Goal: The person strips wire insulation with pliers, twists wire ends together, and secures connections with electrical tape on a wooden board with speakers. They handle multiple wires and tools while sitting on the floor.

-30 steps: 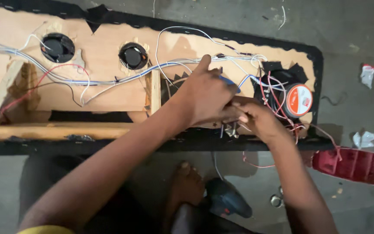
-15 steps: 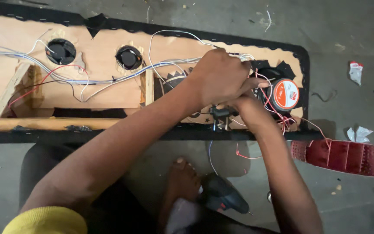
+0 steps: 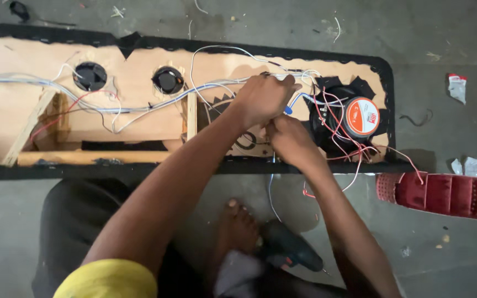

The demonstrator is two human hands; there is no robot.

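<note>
Both hands meet over the wooden speaker panel (image 3: 139,118), and what they pinch is mostly hidden. The left hand (image 3: 261,99) is curled, fingers closed around a bundle of white wires (image 3: 216,87) with a blue end (image 3: 288,110) poking out at its 4 o'clock. The right hand (image 3: 289,140) lies just below, touching it; its fingers are tucked under the left hand, so I cannot tell whether they grip anything. The panel's left end is cut off by the frame.

Compared with half a second ago, the left hand has slid slightly toward 7 o'clock, off the panel's upper edge, and the blue end now shows.

At 3 o'clock of the hands, the round speaker (image 3: 360,117) sits close, tangled in red wires (image 3: 332,129). A red ribbed lamp housing (image 3: 443,194) lies on the floor at 4 o'clock, a cordless drill (image 3: 288,251) at 6 o'clock beside a bare foot (image 3: 236,226). Open floor lies beyond the panel at 12 o'clock.
</note>
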